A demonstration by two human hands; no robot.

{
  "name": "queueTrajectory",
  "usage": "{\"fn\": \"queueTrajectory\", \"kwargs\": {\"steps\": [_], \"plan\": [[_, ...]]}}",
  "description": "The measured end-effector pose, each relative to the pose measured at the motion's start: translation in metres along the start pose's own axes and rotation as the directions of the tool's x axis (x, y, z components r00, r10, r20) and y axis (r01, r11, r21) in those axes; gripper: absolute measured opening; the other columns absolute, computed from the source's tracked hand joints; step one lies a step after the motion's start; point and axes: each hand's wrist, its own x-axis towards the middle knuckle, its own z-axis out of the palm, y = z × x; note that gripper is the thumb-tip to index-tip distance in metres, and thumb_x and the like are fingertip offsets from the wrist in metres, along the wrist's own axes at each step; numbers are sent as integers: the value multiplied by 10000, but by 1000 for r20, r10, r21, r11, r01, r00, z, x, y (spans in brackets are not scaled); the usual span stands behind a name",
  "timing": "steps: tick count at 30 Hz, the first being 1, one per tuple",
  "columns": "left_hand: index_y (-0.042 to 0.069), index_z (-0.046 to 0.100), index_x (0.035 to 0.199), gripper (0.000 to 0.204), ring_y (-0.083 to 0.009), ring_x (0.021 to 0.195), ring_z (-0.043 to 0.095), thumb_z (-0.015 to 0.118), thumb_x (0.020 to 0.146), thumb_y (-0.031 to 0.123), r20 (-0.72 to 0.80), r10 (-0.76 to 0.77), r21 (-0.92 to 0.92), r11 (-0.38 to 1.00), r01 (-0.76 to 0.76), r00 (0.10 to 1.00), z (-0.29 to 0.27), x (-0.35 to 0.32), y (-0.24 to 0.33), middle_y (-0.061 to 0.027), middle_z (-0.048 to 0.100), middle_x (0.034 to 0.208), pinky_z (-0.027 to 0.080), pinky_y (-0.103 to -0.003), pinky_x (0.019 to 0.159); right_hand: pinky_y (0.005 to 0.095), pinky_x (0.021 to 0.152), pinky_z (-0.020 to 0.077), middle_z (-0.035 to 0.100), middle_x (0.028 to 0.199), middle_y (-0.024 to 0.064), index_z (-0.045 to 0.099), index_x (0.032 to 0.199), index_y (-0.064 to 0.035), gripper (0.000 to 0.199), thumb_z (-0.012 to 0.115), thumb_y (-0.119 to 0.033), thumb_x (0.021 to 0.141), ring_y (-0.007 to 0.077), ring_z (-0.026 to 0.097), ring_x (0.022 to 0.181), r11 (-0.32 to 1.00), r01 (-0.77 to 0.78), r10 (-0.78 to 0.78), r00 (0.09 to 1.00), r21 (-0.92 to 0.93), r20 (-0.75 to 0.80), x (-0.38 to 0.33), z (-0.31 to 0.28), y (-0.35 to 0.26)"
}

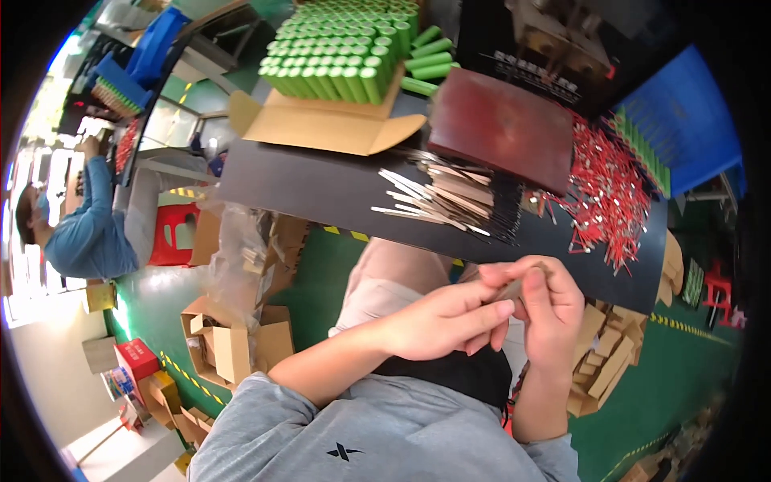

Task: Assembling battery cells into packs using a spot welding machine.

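My left hand (pixel 446 321) and my right hand (pixel 542 309) meet over my lap, just below the front edge of the black worktable (pixel 321 189). Together they pinch a small thin strip (pixel 507 289) between the fingertips; most of it is hidden by the fingers. On the table above them lies a loose heap of thin metal strips (pixel 438 199). To its right spreads a pile of short red wires with metal ends (pixel 602 197).
A dark red board (pixel 502 124) lies behind the strips. An open cardboard box (pixel 321 120) holds several green cylindrical cells (pixel 337 48). A blue crate (pixel 683 120) stands at the right. Cardboard boxes (pixel 233 345) sit on the green floor. Another person in a blue sleeve (pixel 88 233) works at the left.
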Motion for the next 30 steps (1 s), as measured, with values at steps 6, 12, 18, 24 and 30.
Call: {"fn": "queueTrajectory", "kwargs": {"steps": [6, 12, 18, 24, 30], "plan": [[52, 555, 1136, 298, -43, 629, 406, 377, 1166, 289, -153, 224, -76, 968, -238, 962, 17, 4, 7, 47, 481, 775, 369, -209, 576, 381, 947, 577, 739, 1063, 190, 573, 1252, 55, 313, 427, -200, 1143, 269, 713, 1059, 972, 116, -134, 988, 206, 73, 11, 15, 4], [29, 572, 1069, 319, -64, 677, 539, 420, 1154, 296, -103, 119, 234, 968, -92, 988, 0, 0, 9, -8, 592, 848, 456, -231, 596, 355, 934, 556, 699, 1139, 206, 621, 1085, 31, 411, 376, -290, 1159, 208, 682, 1010, 985, 158, -171, 958, 75, 229, 24, 15, 11], [11, 664, 1240, 248, -98, 729, 676, 601, 1067, 177, -365, 359, 423, 886, -191, 859, -37, -33, 74, -48, 707, 857, 562, -271, 665, 332, 703, 535, 478, 669, -4, 578, 981, -53, 332, 420, -291, 1151, 170, 619, 736, 967, 179, -153, 977, 184, -146, 34, 8, -7], [114, 523, 1481, 470, -173, 719, 616, 633, 1023, 106, -524, 790, 839, 543, 33, 318, -109, -3, 102, -75, 667, 853, 532, -333, 715, 214, 471, 292, 436, 700, -46, 630, 1075, -36, 308, 464, -286, 1142, 33, 355, 510, 989, 69, -55, 993, 129, -108, 40, -3, 0], [162, 486, 1559, 600, -227, 749, 620, 659, 989, 88, -311, 895, 930, 219, 293, 318, -138, 15, 71, -113, 624, 916, 533, -362, 705, 209, 427, 216, 452, 699, -49, 621, 1177, -2, 220, 518, -186, 1117, 13, 313, 492, 990, 49, -21, 978, 130, -205, 36, -10, -6]]}}
